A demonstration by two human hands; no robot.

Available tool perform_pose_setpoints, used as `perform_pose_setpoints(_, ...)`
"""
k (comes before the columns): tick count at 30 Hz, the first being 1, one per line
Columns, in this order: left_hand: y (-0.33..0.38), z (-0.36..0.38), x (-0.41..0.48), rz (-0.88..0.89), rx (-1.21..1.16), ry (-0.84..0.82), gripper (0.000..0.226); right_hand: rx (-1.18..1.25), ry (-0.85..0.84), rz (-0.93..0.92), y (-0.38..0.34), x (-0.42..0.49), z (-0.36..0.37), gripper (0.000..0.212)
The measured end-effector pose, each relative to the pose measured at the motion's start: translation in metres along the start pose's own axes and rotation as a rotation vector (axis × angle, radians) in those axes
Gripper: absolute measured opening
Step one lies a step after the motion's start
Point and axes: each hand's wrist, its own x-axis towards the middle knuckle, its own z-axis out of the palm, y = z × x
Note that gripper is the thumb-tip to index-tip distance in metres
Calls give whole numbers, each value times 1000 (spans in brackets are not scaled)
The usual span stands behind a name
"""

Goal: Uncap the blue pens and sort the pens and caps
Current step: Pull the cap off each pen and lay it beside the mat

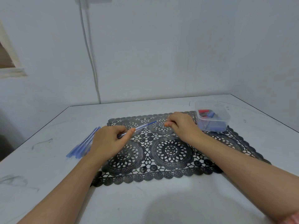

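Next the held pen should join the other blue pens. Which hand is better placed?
Left. The left hand already grips the pen, and the pile of blue pens lies right beside it. The right hand is farther off, near the clear container.

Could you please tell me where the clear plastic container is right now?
In the head view, the clear plastic container sits on the far right corner of the black lace mat, just right of the right hand.
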Motion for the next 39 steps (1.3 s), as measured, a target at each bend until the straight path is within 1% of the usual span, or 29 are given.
perform_pose_setpoints(2,0,0,0,7,-1,-1,66,-59,-48,6,3,-1,3,23)
perform_pose_setpoints(7,1,1,0,-3,-2,-7,69,-75,-185,17,-3,-5,4,21)
perform_pose_setpoints(17,3,0,-1,-1,-5,-12,67,-155,-222,-11,-5,-7,2,22)
perform_pose_setpoints(20,3,0,0,-4,-4,-12,68,-125,-192,1,-3,-8,2,25)
perform_pose_setpoints(23,3,0,0,8,23,-11,68,-76,-28,1,-4,-9,0,26)
perform_pose_setpoints(26,2,1,1,19,64,-13,69,-20,145,-83,-12,-8,-3,27)
perform_pose_setpoints(29,3,2,1,25,81,-20,70,36,211,-247,-22,-12,-3,27)
perform_pose_setpoints(33,5,3,-1,46,101,-17,62,3,162,-417,-32,-18,4,33)
perform_pose_setpoints(36,5,4,0,40,102,-20,64,-39,92,-460,-34,-20,12,35)
perform_pose_setpoints(39,5,3,0,60,94,-20,56,-65,23,-480,-32,-20,14,39)
